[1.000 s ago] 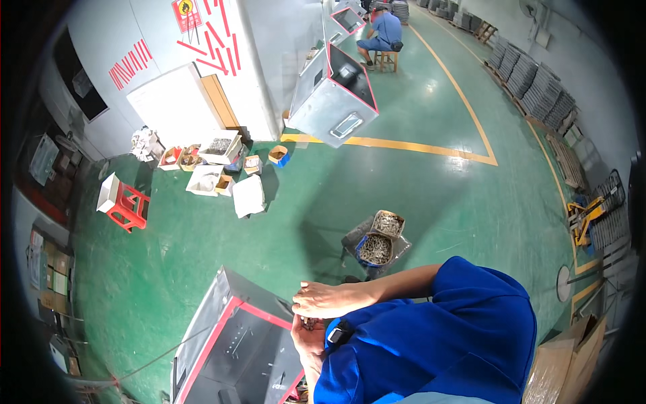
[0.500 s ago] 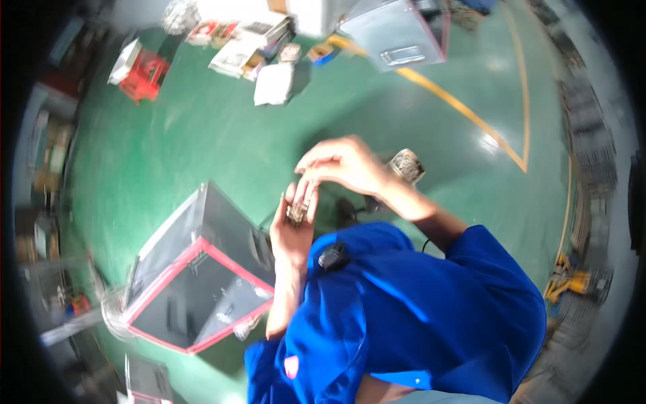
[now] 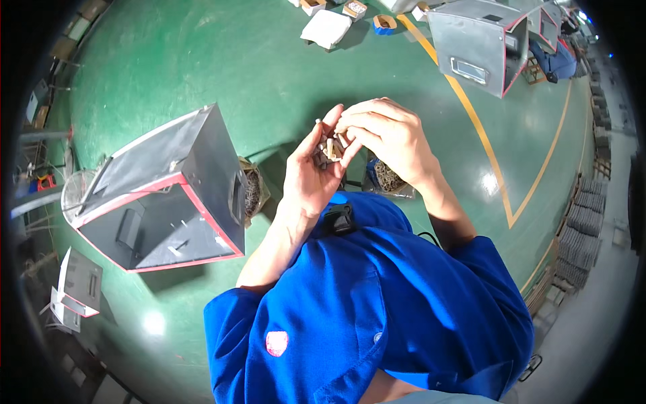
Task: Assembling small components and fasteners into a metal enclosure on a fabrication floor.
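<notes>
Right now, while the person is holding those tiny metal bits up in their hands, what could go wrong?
1. The small pale metal pieces lie loose in the cupped left hand while the right hand picks at them; one could slip out and probably roll away across the green painted floor.
2. The hands work above open bags of dark metal parts, so a dropped piece might land among them.

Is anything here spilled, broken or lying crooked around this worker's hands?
Nothing looks spilled or broken. The left hand cups a few small pale parts while the right hand picks at them. The only odd sight: the grey metal box with red edging sits tipped on the green floor.
</notes>
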`<state>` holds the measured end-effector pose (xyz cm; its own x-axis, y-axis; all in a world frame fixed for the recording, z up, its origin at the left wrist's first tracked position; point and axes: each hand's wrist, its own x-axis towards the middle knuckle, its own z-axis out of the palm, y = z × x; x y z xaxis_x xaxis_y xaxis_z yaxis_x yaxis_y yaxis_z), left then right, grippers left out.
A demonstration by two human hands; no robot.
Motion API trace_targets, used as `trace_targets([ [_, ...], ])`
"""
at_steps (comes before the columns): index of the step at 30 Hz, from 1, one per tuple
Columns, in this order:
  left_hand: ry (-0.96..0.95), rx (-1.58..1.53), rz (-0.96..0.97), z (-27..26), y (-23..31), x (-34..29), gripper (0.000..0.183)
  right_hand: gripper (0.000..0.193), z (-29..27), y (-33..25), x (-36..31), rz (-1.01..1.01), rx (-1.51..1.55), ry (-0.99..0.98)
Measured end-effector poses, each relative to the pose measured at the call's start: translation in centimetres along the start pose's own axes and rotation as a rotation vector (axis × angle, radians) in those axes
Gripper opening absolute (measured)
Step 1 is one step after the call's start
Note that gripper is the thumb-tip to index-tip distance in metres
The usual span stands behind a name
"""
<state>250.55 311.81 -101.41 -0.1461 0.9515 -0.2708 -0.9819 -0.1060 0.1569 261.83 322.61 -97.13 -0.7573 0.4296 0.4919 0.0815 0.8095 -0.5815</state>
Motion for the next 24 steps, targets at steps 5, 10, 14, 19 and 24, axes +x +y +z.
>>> trace_targets([
  [5, -0.085, -0.166, -0.003, -0.8, 0.6, -0.2, 0.042, 0.017, 0.5, -0.4, 1.0, -0.147, -0.124, -0.010],
  [10, -0.186, -0.270, 0.003, -0.2, 1.3, -1.2, 0.045, 0.015, 0.2, -2.2, 1.2, -0.108, -0.173, -0.129],
  [14, -0.098, -0.191, 0.061, 0.4, 1.5, -2.0, 0.044, 0.014, 1.1, -3.1, 1.0, -0.091, -0.272, -0.123],
  [19, -0.209, -0.312, -0.047, -0.7, 1.3, -2.2, 0.042, 0.012, 1.6, -3.4, 0.2, -0.043, -0.181, -0.099],
  [24, -0.189, -0.176, -0.005, -0.8, 0.2, -2.4, 0.041, 0.011, 0.4, -2.3, -1.3, 0.284, 0.262, -0.129],
])
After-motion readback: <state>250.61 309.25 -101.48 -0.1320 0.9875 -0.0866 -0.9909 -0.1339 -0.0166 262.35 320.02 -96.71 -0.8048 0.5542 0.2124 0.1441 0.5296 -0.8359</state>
